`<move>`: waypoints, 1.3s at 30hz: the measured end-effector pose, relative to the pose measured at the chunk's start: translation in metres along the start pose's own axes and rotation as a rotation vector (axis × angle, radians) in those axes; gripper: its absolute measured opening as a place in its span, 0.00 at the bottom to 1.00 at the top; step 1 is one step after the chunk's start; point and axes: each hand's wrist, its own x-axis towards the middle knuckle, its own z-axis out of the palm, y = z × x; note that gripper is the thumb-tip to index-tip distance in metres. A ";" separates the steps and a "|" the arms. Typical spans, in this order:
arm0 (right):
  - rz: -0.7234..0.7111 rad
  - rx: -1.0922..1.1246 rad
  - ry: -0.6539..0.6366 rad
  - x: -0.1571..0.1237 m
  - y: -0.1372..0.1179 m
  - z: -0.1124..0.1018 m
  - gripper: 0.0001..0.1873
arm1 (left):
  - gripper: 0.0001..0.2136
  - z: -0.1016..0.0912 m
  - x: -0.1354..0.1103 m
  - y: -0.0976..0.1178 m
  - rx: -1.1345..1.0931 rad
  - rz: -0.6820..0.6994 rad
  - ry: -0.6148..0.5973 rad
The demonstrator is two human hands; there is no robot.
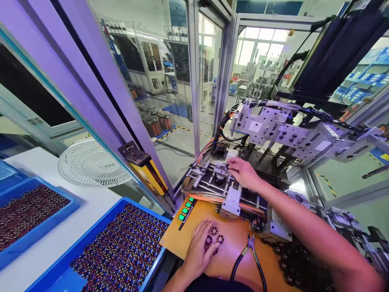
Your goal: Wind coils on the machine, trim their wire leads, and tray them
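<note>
My right hand [243, 172] reaches forward into the machine fixture [212, 182], its fingers pinched on a small round wound part [221, 168] seated in the fixture's nest. My left hand [199, 247] rests on the orange work board [231, 243], fingers curled over a few small round stator-like parts [215, 236] lying there. A pair of black-handled cutters [251, 253] lies on the board just right of that hand.
Green push-buttons [186, 209] sit at the board's left edge. Two blue trays [100, 259] filled with small wound parts stand on the white table at left, beside a white fan [91, 162]. A yellow light-curtain post [146, 170] and a grey pneumatic machine head [291, 134] frame the fixture.
</note>
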 end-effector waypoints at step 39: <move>-0.093 -0.348 -0.371 0.034 0.020 0.025 0.12 | 0.17 0.014 -0.007 -0.017 0.136 0.134 0.100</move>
